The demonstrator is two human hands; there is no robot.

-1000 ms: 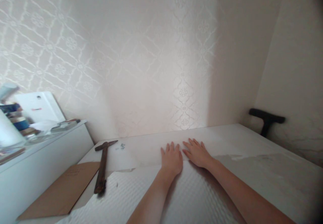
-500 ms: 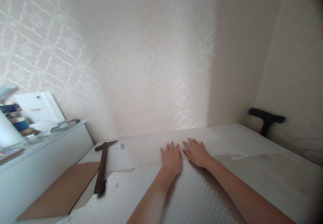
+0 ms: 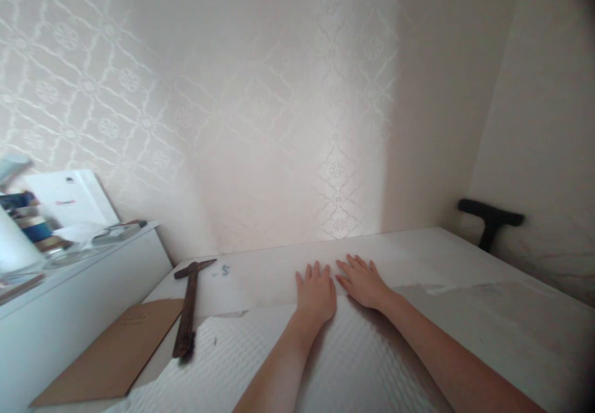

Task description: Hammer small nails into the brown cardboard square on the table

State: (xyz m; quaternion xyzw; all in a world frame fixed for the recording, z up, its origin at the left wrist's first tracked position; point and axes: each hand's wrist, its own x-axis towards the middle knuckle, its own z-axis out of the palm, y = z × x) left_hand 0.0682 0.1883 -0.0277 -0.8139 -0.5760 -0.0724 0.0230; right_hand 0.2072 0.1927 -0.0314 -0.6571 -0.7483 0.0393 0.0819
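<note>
1. Left hand [image 3: 317,292] lay palm down, fingers fanned toward the back wall [image 3: 269,121]; it had hold of nothing.
2. Right hand [image 3: 364,281] was flat as well, fingers spread and angled inward, grasping nothing. The two hands were close together, thumbs near each other.
3. Both rested on the white table [image 3: 269,279] at the far edge of the sheet [image 3: 344,363], forearms over it.
4. Sheet: white, dimpled, spread across the near middle of the table. Its left part ran out at a ragged edge.
5. Table: pale and smooth along the wall; a greyish patch [image 3: 502,314] with a torn-looking border to the right.
6. Hammer [image 3: 188,307] lay at left, head toward the wall, handle end by the sheet. Small blue-green bits [image 3: 225,270] sat near its head.
7. Brown card [image 3: 111,357] lay flat between hammer and cabinet [image 3: 102,283].
8. Cabinet top was crowded: white box [image 3: 74,196] leaning, papers, other items too blurred to name.
9. Walls were pale, patterned, brightest upper left. A black T-shaped handle [image 3: 490,217] stood past the table's right edge.
</note>
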